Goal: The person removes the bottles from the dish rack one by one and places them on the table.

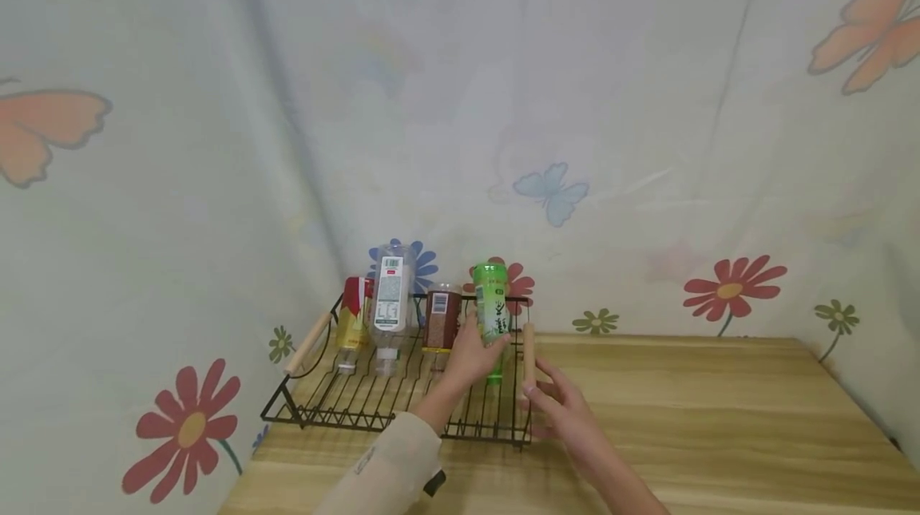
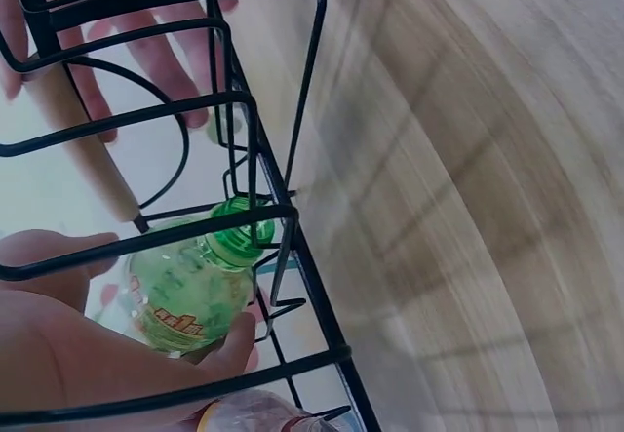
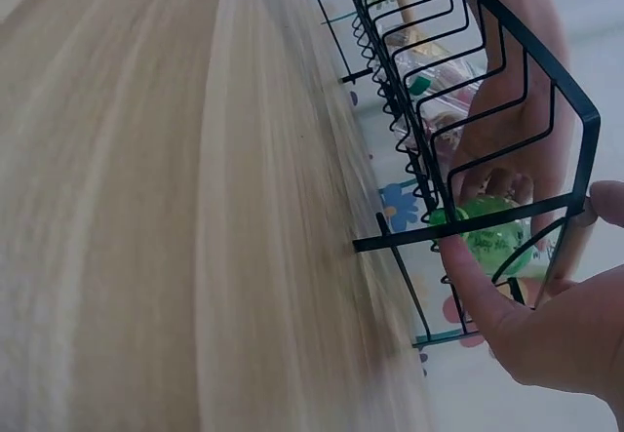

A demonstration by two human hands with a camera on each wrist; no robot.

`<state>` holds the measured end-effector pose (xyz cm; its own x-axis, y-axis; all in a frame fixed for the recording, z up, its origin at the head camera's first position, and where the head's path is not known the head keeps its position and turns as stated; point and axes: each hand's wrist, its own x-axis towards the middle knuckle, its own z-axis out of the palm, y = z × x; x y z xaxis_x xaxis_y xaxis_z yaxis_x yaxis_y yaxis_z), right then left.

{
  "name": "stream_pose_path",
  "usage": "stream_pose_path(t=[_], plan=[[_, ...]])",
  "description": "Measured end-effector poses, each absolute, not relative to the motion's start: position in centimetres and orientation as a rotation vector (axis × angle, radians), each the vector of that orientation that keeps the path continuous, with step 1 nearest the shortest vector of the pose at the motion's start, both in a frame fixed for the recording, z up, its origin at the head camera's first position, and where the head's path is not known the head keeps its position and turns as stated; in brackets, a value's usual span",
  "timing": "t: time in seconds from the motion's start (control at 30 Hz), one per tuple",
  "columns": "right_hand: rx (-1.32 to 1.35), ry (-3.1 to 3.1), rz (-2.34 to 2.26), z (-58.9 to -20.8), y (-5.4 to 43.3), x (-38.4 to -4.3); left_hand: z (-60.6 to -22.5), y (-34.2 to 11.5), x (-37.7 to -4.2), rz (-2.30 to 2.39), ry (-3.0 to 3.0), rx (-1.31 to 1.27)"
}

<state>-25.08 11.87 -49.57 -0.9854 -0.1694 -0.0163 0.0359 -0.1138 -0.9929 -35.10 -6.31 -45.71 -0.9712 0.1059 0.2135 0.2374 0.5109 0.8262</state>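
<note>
A black wire rack (image 1: 345,419) with a wooden handle at each end stands on the wooden table. My left hand (image 1: 470,357) grips a green bottle (image 1: 492,303) at the rack's right end. In the left wrist view its green cap (image 2: 239,237) sits low against the wires, with my thumb and fingers around the bottle's body. At the right wooden handle (image 1: 529,351), my right hand (image 1: 568,411) touches the rack's end; the left wrist view shows its fingers (image 2: 166,57) spread and fairly straight.
Left of the green bottle, the rack holds a brown-labelled bottle (image 1: 441,319), a tall clear bottle (image 1: 390,291) with a white label and a yellow-and-red bottle (image 1: 354,315), all cap down. A patterned curtain (image 1: 647,204) hangs behind the table (image 1: 690,411).
</note>
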Motion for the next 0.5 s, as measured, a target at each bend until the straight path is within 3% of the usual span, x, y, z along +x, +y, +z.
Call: stream_pose_path(t=[0.5], plan=[[-0.143, 1.988, -2.246, -49.68, 11.71, -24.81, -46.22, -6.21, -34.79, -1.344, -2.664, -0.13]])
